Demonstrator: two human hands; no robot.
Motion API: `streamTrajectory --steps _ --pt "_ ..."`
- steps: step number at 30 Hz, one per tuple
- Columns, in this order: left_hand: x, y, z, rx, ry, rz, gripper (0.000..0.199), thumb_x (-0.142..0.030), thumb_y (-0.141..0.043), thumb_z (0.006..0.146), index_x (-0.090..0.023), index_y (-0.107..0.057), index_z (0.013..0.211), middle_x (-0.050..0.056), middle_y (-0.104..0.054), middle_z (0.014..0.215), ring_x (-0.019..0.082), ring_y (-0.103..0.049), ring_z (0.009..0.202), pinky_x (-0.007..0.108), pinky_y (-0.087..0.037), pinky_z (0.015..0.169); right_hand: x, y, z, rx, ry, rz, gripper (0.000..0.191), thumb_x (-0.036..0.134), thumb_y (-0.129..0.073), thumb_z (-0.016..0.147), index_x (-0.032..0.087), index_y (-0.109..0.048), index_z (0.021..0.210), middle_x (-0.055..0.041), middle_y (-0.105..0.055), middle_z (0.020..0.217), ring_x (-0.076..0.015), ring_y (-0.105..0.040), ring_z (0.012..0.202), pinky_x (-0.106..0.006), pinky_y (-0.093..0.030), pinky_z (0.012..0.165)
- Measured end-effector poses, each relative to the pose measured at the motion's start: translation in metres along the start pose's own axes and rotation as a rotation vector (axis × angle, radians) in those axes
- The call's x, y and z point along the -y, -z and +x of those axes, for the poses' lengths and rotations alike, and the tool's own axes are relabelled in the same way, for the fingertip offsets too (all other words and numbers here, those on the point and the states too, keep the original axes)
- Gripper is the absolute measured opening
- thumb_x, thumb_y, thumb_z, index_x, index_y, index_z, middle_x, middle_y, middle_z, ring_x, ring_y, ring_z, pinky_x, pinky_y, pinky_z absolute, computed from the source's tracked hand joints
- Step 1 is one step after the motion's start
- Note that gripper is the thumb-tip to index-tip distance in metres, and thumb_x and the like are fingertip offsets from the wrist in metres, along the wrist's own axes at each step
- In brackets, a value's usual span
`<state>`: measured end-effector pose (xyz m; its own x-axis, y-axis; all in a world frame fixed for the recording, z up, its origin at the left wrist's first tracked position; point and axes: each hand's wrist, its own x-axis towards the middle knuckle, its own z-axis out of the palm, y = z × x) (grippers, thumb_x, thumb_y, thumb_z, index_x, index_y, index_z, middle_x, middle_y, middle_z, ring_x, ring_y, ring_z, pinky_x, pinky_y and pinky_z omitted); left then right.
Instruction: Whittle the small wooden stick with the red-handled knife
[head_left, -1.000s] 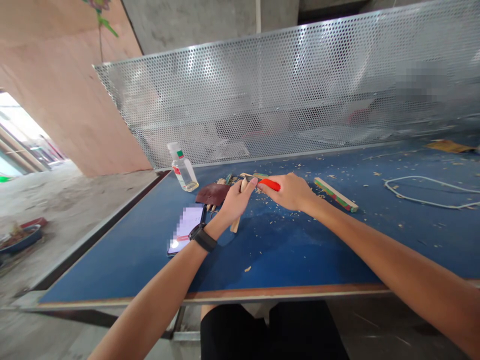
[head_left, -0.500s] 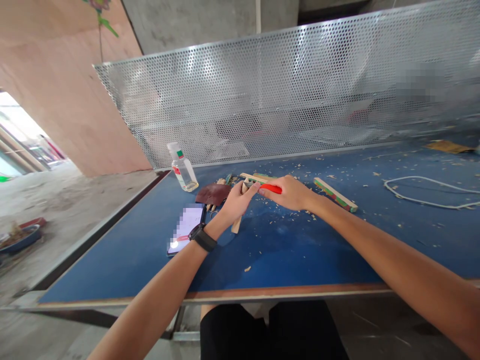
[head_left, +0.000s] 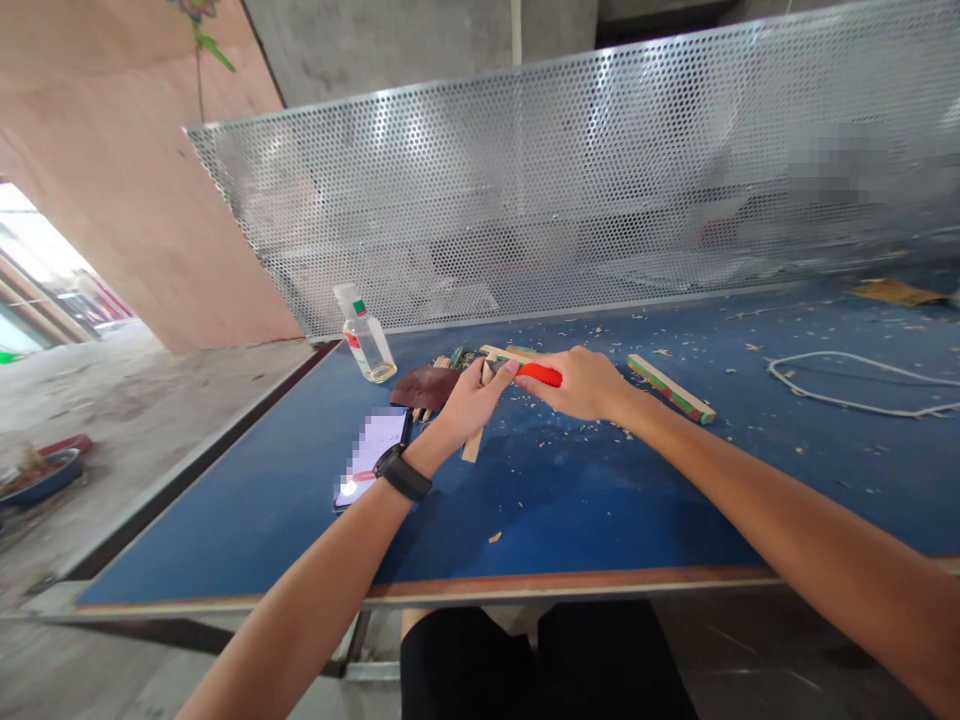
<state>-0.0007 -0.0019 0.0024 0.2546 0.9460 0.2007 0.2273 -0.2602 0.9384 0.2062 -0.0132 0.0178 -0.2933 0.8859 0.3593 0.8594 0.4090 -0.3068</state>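
My left hand point(head_left: 471, 394), with a black watch on the wrist, is closed round a pale wooden stick point(head_left: 472, 446) whose lower end sticks out below the palm. My right hand point(head_left: 583, 385) grips a knife by its red handle point(head_left: 541, 375). The knife's blade points left and lies against the upper part of the stick, close to my left thumb. Behind the hands another wooden strip point(head_left: 504, 353) rests on the blue table point(head_left: 570, 520). A dark red sheet point(head_left: 420, 386) and some small wooden pieces are just left of my left hand.
A lit phone point(head_left: 379, 450) lies left of my left wrist, and a clear bottle point(head_left: 367, 340) stands behind it. To the right are a painted wooden bar point(head_left: 670, 388) and a white cord loop point(head_left: 862, 412). Wood shavings are scattered about. A perforated metal panel point(head_left: 525, 190) borders the back.
The knife and my right hand have shifted very slightly left. The stick in my left hand has moved a little, and both hands keep their grips.
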Motion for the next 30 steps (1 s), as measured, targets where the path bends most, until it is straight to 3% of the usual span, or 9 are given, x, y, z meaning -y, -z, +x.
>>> streamTrajectory --steps 7,18,30 --pt "-0.002 -0.003 -0.004 -0.030 -0.051 0.100 0.047 -0.060 -0.054 0.105 -0.023 -0.042 0.079 -0.007 -0.041 0.060 0.008 -0.035 0.051 0.027 -0.028 0.051 -0.002 0.000 0.001 0.003 -0.013 0.055 0.056 0.073 -0.045 0.101 0.030 -0.080 0.109 -0.0066 -0.073 0.079 -0.0245 -0.063 0.071 -0.035 -0.035 0.063" --pt "-0.005 -0.004 -0.005 -0.036 0.032 0.085 0.043 -0.049 -0.066 0.102 -0.024 -0.040 0.078 -0.006 -0.043 0.059 0.009 -0.037 0.051 0.027 -0.030 0.052 -0.008 -0.002 0.002 0.048 0.054 0.130 0.053 0.071 -0.050 0.100 0.025 -0.073 0.087 -0.0041 -0.069 0.072 -0.0204 -0.057 0.065 -0.034 -0.033 0.063" --pt "0.004 -0.002 0.001 0.001 0.079 0.048 0.036 -0.051 -0.073 0.095 -0.023 -0.052 0.091 -0.007 -0.047 0.059 0.010 -0.041 0.051 0.027 -0.032 0.051 -0.001 -0.002 -0.001 0.148 0.163 0.134 0.052 0.067 -0.047 0.103 0.023 -0.066 0.081 -0.0048 -0.070 0.079 -0.0193 -0.057 0.071 -0.034 -0.033 0.066"
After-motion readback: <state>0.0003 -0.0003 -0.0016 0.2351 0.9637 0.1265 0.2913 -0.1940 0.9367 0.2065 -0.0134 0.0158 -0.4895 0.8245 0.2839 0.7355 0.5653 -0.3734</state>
